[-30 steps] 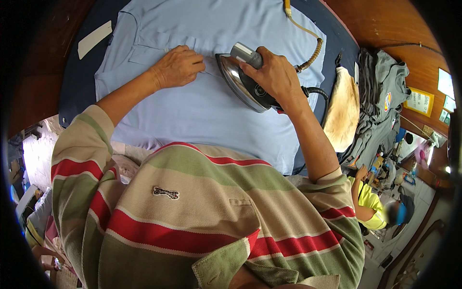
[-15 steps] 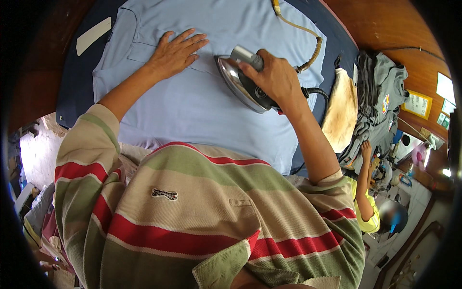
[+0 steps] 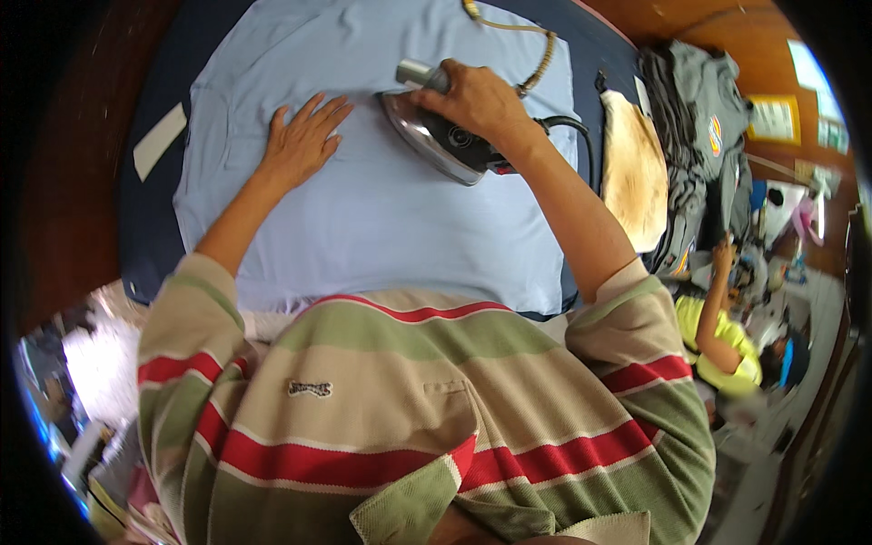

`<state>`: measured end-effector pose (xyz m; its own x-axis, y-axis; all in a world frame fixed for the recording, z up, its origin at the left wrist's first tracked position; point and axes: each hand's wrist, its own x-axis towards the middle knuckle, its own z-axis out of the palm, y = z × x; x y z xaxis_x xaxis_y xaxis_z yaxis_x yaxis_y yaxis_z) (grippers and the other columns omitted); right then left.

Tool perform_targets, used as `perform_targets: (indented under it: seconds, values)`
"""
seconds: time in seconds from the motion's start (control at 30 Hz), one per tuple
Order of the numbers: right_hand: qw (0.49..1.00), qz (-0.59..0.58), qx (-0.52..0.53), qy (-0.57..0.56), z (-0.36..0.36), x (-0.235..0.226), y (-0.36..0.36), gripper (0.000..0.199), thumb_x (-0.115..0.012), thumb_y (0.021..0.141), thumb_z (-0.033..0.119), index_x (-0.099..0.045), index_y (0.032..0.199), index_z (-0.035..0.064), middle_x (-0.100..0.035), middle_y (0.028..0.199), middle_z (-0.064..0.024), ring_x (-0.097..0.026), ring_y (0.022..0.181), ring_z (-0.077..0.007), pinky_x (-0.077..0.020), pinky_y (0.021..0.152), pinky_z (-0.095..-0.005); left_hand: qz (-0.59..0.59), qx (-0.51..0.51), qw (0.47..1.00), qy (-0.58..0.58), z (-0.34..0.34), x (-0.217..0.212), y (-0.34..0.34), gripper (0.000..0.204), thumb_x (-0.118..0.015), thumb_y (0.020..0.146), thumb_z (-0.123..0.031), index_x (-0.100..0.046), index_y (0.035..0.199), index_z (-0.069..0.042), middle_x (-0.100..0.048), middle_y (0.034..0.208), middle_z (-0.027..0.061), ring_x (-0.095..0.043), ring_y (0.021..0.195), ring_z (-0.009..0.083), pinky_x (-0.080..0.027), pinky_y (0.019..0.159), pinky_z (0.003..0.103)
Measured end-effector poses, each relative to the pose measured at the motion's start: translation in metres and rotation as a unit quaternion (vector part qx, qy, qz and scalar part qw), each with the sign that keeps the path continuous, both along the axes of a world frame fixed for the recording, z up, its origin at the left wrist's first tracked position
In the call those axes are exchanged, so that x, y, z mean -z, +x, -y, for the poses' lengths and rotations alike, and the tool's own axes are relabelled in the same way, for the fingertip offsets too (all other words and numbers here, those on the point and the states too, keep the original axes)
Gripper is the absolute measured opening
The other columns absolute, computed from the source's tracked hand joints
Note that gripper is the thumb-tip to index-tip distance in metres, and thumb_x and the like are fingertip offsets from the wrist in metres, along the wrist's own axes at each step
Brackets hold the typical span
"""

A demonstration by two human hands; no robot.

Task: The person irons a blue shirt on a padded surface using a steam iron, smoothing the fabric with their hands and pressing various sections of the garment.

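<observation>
A light blue shirt (image 3: 391, 236) lies spread over a dark navy cloth-covered table (image 3: 150, 209). My left hand (image 3: 304, 141) rests flat on the shirt's left part, fingers spread. My right hand (image 3: 481, 104) is wrapped round the handle of a clothes iron (image 3: 436, 136). The iron has a shiny metal body with black parts, and its pointed end faces up and left, close to my left hand's fingers. Its soleplate is hidden against the shirt. A black cord (image 3: 577, 132) and a tan coiled hose (image 3: 545, 64) run from behind the iron.
A scorched cream cloth pad (image 3: 634, 173) lies at the table's right side, beside grey garments (image 3: 695, 127). A white strip (image 3: 159, 141) lies on the left. Farther right, a person in a yellow top (image 3: 718, 341) has an arm raised near cluttered things.
The shirt, the iron and both my hands appear shifted a little in the picture as the view moves. My right hand keeps hold of the iron; my left stays flat on the shirt.
</observation>
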<state>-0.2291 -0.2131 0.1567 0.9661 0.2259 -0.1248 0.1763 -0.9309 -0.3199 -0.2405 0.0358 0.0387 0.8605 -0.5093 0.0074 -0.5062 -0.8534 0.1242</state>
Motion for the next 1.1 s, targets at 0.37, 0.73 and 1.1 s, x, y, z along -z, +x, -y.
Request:
perform_targets:
  seconds: [0.37,0.73,1.1]
  values:
    - [0.987,-0.127,0.088,0.041,0.081,-0.031,-0.106,0.049,-0.070,0.071,0.037,-0.060,0.106,0.0041,-0.065,0.083,-0.0234,-0.064,0.081,-0.0374,-0.0495,0.073,-0.0419,-0.409,0.359,0.524,-0.655,0.080,-0.234,-0.144,0.057,-0.043,0.086,-0.042,-0.051,0.113,0.008,-0.057,0.105,0.0182,-0.056,0.094,0.0240,-0.043,0.085,0.034]
    - [0.963,-0.012,0.270,-0.004,0.214,-0.040,-0.139,0.049,-0.070,0.071,0.032,-0.060,0.108,0.0027,-0.065,0.092,-0.0231,-0.062,0.089,-0.0363,-0.0468,0.079,-0.0404,-0.590,0.318,0.156,-0.725,0.152,-0.277,-0.198,0.083,-0.050,0.074,-0.064,-0.050,0.108,0.012,-0.060,0.097,0.0212,-0.061,0.087,0.0253,-0.051,0.075,0.031]
    - [0.998,-0.049,-0.024,-0.041,0.175,-0.025,-0.055,0.040,-0.068,0.069,0.031,-0.061,0.101,0.0086,-0.065,0.082,-0.0192,-0.063,0.078,-0.0367,-0.0499,0.071,-0.0436,-0.001,-0.104,0.954,-0.281,0.066,-0.007,0.003,0.028,-0.057,0.087,-0.018,-0.060,0.114,-0.009,-0.059,0.118,0.0068,-0.054,0.108,0.0285,-0.043,0.091,0.036]
